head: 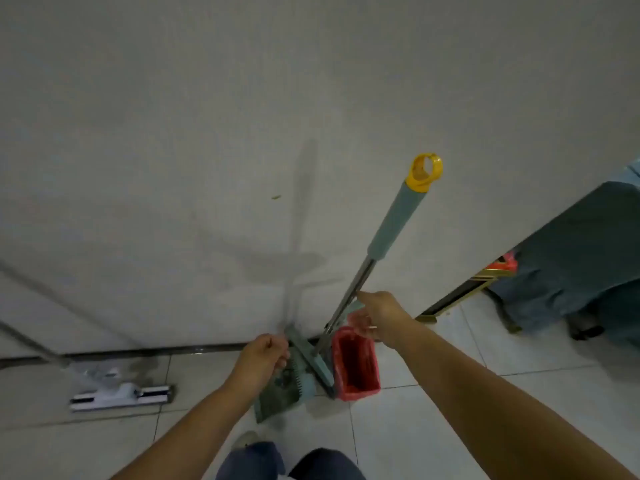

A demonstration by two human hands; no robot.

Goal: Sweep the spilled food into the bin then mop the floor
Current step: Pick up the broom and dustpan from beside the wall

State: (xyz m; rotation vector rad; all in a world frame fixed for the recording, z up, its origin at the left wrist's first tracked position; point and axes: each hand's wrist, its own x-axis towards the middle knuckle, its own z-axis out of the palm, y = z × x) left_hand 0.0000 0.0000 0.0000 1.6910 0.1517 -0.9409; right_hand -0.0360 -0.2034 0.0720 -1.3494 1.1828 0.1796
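White-tiled floor (433,427), plain wall (207,98) behind. Broom (363,282) leans at the wall, handle tilted right; right hand (379,315) at its metal shaft, fingers loosely curled, grip unclear. Mop (121,396) lies left. Red bin (356,363) beside dustpan (282,389). Left hand (265,358) fisted around dustpan's handle.

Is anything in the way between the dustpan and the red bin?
Yes. The broom stands between the dustpan, held by the left hand, and the red bin, its handle leaning on the wall by the right hand.
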